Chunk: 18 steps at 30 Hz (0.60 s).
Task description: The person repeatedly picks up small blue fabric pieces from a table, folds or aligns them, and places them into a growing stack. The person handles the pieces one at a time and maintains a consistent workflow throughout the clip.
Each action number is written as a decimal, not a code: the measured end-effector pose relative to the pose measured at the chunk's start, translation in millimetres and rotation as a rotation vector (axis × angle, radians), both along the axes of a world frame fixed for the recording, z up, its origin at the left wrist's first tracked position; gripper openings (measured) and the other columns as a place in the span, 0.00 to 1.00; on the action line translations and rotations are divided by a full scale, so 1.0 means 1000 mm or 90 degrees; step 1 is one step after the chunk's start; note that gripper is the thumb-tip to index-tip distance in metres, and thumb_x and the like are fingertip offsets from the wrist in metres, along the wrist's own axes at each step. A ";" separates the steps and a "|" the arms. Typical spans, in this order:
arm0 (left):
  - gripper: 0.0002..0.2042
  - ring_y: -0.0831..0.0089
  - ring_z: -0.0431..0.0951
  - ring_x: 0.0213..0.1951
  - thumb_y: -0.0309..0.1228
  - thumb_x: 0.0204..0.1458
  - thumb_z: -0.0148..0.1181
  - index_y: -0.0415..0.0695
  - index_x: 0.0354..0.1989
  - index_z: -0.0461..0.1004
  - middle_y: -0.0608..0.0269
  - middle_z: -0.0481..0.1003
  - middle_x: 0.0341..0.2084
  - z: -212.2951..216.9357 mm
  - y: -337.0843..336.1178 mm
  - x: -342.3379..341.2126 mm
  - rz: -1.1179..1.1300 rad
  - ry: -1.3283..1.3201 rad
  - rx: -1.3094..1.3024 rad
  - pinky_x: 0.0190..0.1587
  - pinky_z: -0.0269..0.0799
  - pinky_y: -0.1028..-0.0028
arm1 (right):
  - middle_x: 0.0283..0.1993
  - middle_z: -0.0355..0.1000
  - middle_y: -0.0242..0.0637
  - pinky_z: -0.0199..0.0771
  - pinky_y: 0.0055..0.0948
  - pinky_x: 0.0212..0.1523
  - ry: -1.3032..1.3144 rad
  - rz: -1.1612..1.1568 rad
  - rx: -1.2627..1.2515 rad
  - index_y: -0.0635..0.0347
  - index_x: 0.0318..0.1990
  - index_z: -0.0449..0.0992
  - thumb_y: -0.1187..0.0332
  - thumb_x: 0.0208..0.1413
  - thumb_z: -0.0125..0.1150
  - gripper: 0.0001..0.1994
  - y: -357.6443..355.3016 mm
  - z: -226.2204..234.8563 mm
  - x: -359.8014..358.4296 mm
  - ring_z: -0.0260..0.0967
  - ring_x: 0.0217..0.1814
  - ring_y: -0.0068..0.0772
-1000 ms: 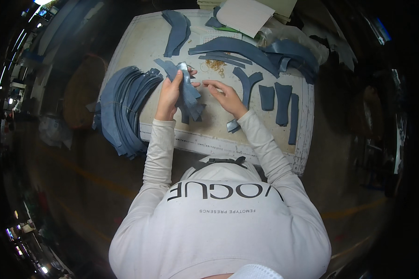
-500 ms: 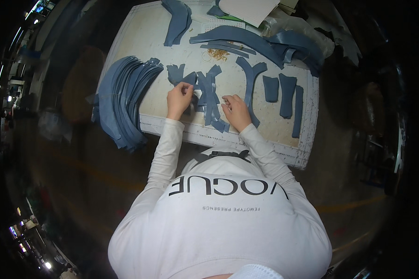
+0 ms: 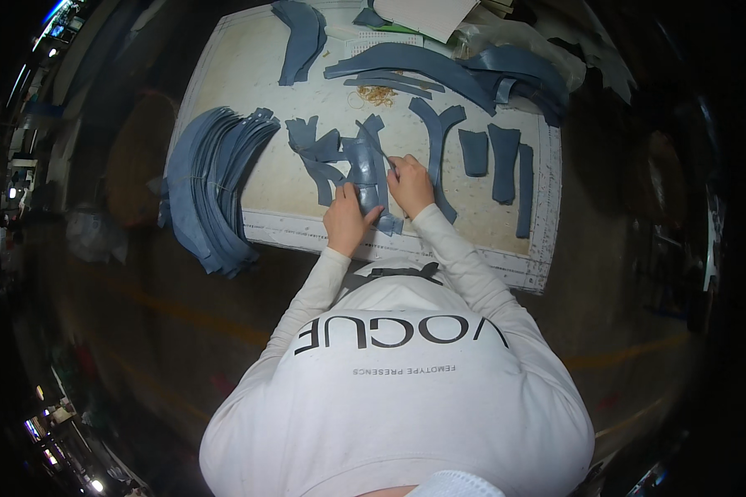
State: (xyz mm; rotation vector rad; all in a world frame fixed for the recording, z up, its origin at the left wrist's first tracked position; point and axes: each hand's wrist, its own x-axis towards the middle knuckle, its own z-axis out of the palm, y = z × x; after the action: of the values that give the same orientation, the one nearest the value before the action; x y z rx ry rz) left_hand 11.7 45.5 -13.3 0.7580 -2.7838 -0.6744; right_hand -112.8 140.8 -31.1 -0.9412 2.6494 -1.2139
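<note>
Several blue cut pieces of smooth, leather-like sheet lie overlapping on the board in front of me. My left hand rests on the near part of this group, fingers stretched and thumb apart, pressing on a narrow piece. At its right edge, the curled fingers of my right hand pinch a thin blue strip; the fingertips partly hide it. Left of these, a forked blue piece lies crumpled. Just beyond my right hand is a Y-shaped blue piece.
A fanned bundle of curved blue pieces overhangs the left edge of the pale board. Small blue pieces lie at the right. Farther back are long curved pieces, tan rubber bands, papers and clear plastic.
My left hand has left the forked piece and come down right onto the near end of the middle group. My right hand has moved in to the group's right edge, fingers closing on a strip.
</note>
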 end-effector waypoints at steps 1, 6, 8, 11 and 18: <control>0.26 0.53 0.74 0.34 0.38 0.39 0.68 0.39 0.44 0.65 0.51 0.68 0.36 0.000 0.004 0.002 0.000 0.030 -0.001 0.32 0.69 0.61 | 0.34 0.68 0.47 0.70 0.40 0.36 0.026 -0.017 -0.008 0.64 0.45 0.74 0.75 0.46 0.54 0.16 0.005 0.004 -0.004 0.70 0.35 0.48; 0.28 0.54 0.70 0.41 0.39 0.38 0.67 0.37 0.45 0.66 0.50 0.65 0.37 -0.004 0.018 0.003 -0.104 0.172 -0.048 0.38 0.68 0.63 | 0.35 0.66 0.44 0.72 0.39 0.36 0.101 -0.012 0.115 0.60 0.45 0.74 0.73 0.46 0.54 0.15 0.021 0.016 -0.010 0.71 0.36 0.45; 0.23 0.55 0.71 0.38 0.38 0.38 0.66 0.38 0.41 0.68 0.51 0.67 0.36 -0.010 0.022 0.002 -0.105 0.120 -0.057 0.37 0.67 0.63 | 0.35 0.67 0.44 0.74 0.38 0.35 0.120 0.046 0.194 0.60 0.42 0.73 0.72 0.46 0.55 0.13 0.022 0.015 -0.002 0.72 0.36 0.45; 0.18 0.56 0.72 0.33 0.36 0.39 0.65 0.40 0.36 0.71 0.53 0.69 0.33 -0.020 0.024 -0.001 -0.099 0.078 -0.059 0.34 0.67 0.62 | 0.33 0.69 0.47 0.76 0.39 0.34 0.082 0.110 0.251 0.65 0.36 0.72 0.70 0.47 0.56 0.09 0.019 0.012 0.009 0.74 0.34 0.47; 0.08 0.61 0.73 0.25 0.30 0.39 0.62 0.41 0.25 0.72 0.57 0.72 0.25 0.007 0.005 -0.009 -0.083 0.090 0.010 0.28 0.68 0.67 | 0.37 0.72 0.52 0.71 0.41 0.44 -0.079 0.098 0.112 0.63 0.40 0.76 0.65 0.46 0.61 0.14 0.024 0.012 -0.016 0.71 0.41 0.53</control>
State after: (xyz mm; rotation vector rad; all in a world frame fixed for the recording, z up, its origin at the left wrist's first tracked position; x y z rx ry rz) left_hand 2.8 50.6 -6.1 0.5134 -2.7181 -0.7426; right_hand -128.8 165.1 -19.1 -0.9853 2.4871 -0.9555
